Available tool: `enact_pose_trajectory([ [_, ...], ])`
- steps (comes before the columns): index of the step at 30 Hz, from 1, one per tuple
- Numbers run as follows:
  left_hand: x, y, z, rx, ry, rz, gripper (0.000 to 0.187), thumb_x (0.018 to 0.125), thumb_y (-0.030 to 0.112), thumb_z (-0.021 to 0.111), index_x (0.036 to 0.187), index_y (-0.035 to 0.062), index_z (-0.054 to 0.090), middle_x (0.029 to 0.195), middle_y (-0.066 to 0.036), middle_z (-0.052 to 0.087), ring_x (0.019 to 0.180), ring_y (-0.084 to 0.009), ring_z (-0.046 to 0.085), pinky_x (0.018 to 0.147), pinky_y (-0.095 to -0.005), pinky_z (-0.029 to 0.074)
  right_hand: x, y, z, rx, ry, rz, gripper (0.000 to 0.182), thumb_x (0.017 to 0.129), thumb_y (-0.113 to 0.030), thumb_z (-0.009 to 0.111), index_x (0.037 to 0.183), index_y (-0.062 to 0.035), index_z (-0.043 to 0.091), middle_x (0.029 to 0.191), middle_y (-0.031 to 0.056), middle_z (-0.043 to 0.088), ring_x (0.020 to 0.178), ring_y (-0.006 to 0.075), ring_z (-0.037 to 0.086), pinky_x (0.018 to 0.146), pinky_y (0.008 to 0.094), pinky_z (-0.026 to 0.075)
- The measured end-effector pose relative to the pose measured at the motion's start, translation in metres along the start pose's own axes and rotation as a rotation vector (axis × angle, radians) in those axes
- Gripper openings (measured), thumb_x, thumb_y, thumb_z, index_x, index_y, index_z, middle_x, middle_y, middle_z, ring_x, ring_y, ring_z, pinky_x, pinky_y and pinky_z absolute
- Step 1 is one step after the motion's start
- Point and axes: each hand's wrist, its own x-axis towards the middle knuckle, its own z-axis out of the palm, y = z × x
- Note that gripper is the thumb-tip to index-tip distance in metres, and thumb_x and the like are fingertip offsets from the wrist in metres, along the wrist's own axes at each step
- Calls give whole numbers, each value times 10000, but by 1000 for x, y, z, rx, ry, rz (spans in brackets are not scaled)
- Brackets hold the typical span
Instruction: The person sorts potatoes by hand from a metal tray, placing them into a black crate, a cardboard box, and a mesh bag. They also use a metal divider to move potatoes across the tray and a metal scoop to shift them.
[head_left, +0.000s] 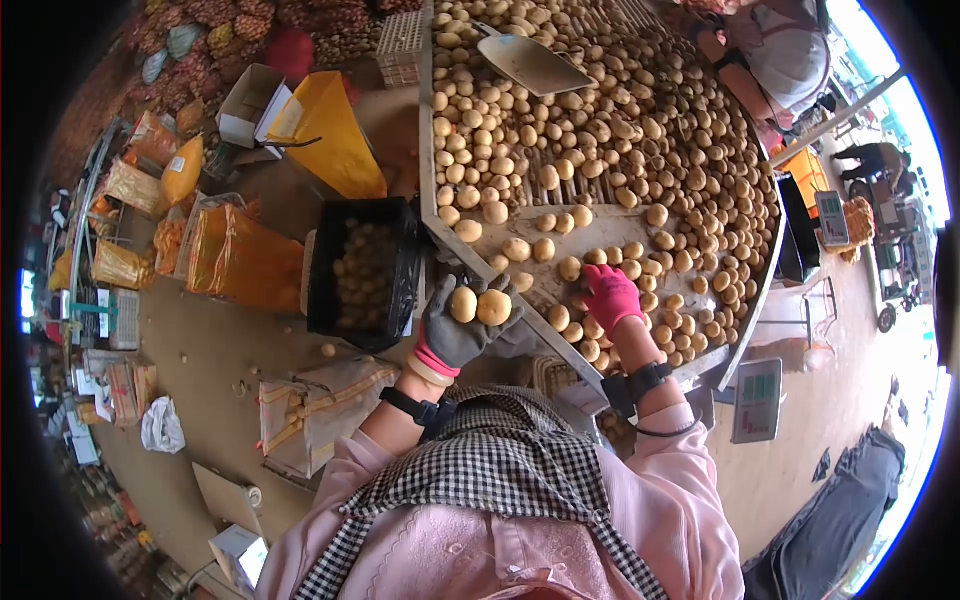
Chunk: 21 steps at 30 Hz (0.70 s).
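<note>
My left hand (452, 338), in a grey glove with a pink cuff, is held palm up at the table's near edge. Two potatoes (479, 307) lie side by side in its curled fingers. Over the metal sorting table (545, 290), my right hand (611, 298) wears a bright pink glove and reaches down among loose potatoes (655, 268). Its fingers are bent and close together; whatever is under them is hidden. One potato (570, 268) sits just left of the pink fingertips.
A black-lined crate (322, 270) holding potatoes stands left of the table. A metal scoop (530, 63) rests on the heap. Beyond the right edge are a digital scale display (757, 400) and another person (785, 60). Yellow sacks (335, 130) stand at left.
</note>
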Motion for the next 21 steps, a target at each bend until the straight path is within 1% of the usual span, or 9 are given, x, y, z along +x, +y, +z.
enact_pose_trajectory([
  [5, -26, 57, -18, -10, 4, 234, 450, 950, 297, 510, 1313, 33, 535, 1398, -162, 518, 1322, -387, 452, 1109, -628, 327, 5, 12, 0, 303, 93, 55, 471, 837, -220, 645, 1297, -156, 564, 1144, 121, 654, 1033, 322, 626, 885, 403, 509],
  [7, -40, 80, -31, 17, 15, 292, 420, 927, 248, 536, 1271, 7, 546, 1359, -187, 536, 1291, -394, 475, 1117, -608, 338, 7, 19, 17, 851, 166, 151, 377, 910, -193, 562, 1269, -84, 587, 928, 91, 685, 880, 229, 659, 766, 357, 540],
  [9, -58, 96, -23, -25, 60, 322, 418, 911, 202, 541, 1277, 0, 538, 1326, -215, 540, 1274, -391, 487, 1101, -561, 393, 0, 19, 11, 1785, -169, 104, 382, 940, -194, 542, 1304, -79, 553, 930, 72, 657, 844, 198, 636, 707, 363, 538],
  [11, -71, 116, -40, 57, 75, 362, 417, 903, 171, 538, 1286, 6, 535, 1341, -212, 526, 1280, -382, 488, 1070, -496, 451, -13, -40, -11, 2238, -210, 287, 405, 975, -218, 515, 1358, -86, 495, 975, 72, 627, 798, 196, 608, 673, 354, 526],
  [13, -81, 125, -48, 145, 63, 406, 403, 907, 109, 515, 1300, 20, 527, 1330, -206, 534, 1281, -358, 496, 1052, -422, 479, -5, -50, 27, 1783, -134, 24, 406, 1013, -241, 465, 1377, -60, 451, 1046, 83, 603, 816, 205, 588, 689, 351, 513],
  [16, -101, 133, -41, 34, -13, 291, 410, 926, 70, 503, 1334, 28, 508, 1336, -177, 540, 1284, -304, 508, 1036, -370, 484, -7, -108, 27, 2252, -419, 74, 391, 1002, -321, 484, 1296, -63, 513, 1050, 91, 610, 857, 211, 602, 688, 339, 505],
  [18, -110, 141, -64, 1901, 112, 749, 436, 942, 83, 519, 1374, 37, 484, 1326, -156, 555, 1262, -256, 529, 1018, -340, 483, 0, -146, 30, 2266, -640, 69, 398, 982, -407, 506, 1185, -70, 568, 1050, 98, 638, 868, 217, 617, 673, 327, 502],
  [19, -114, 140, -64, 1896, 120, 754, 436, 942, 83, 519, 1374, 37, 484, 1326, -156, 555, 1262, -256, 529, 1018, -340, 483, 2, -164, 33, 2201, -659, 6, 376, 989, -395, 501, 1153, -63, 568, 1047, 97, 653, 881, 228, 631, 670, 337, 510],
  [21, -125, 138, -54, 929, 122, 684, 469, 939, 135, 560, 1390, 39, 476, 1313, -136, 570, 1230, -237, 552, 1010, -337, 480, 10, -191, 36, 1958, -694, 105, 361, 991, -379, 506, 1144, -58, 567, 1054, 87, 658, 911, 245, 644, 715, 362, 532],
])
